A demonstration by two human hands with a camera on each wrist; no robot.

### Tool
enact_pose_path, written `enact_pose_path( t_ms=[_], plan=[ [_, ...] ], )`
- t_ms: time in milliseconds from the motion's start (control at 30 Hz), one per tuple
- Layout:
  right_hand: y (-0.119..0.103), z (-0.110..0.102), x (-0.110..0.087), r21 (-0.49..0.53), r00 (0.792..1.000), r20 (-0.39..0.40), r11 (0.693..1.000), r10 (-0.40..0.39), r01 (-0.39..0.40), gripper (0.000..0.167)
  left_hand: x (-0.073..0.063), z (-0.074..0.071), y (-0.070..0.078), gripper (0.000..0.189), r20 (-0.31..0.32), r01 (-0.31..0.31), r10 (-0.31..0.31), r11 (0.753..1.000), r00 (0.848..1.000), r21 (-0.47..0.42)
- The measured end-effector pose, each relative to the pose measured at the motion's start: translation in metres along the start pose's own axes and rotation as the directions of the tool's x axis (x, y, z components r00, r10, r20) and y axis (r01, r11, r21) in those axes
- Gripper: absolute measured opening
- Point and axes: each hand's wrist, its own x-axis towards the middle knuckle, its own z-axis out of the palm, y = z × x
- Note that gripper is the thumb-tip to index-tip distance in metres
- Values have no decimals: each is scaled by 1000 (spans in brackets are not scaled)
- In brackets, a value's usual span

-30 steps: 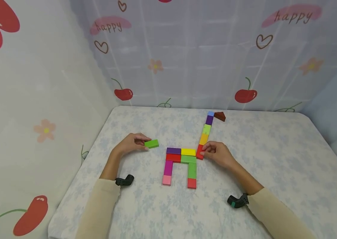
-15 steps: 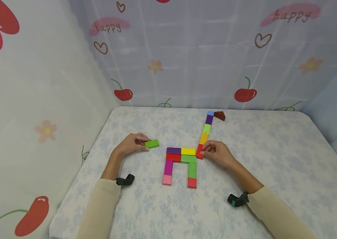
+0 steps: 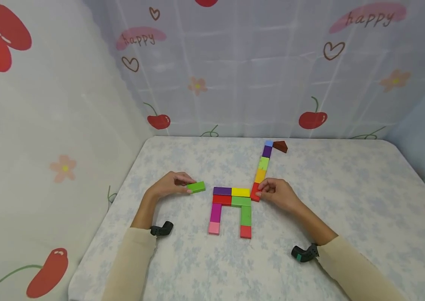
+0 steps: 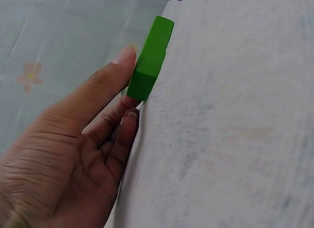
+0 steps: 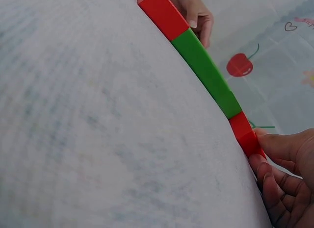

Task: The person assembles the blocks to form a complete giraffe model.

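In the head view my left hand pinches a bright green block by its left end, just left of a flat block figure. The left wrist view shows the thumb and fingers at one end of this green block. My right hand pinches the red block at the foot of a slanting row. That row runs up through a yellow-orange block, a lime block, a purple block and a light blue block. A brown wedge-shaped block lies at its top.
The figure's body has a purple block and yellow block above a red block and green block. Two legs end in a pink block and a red block. A patterned cloth covers the table.
My left hand has brought the green block slightly closer to the figure and a little toward me. The right hand stays at the red block. The head view has shifted slightly.
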Motion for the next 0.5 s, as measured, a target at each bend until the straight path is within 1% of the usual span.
enact_pose_path(
  t_ms=[100,300,500],
  plan=[
    [1,0,1,-6,1000,-7,1000,-9,8,14,1,1,2,35,9,5,-5,1000,1000,17],
    [2,0,2,-5,1000,-13,1000,-8,8,14,1,3,11,36,28,43,-45,996,999,79],
    [1,0,2,-5,1000,-14,1000,4,-4,14,3,5,20,39,65,37,-45,991,997,129]
  ],
)
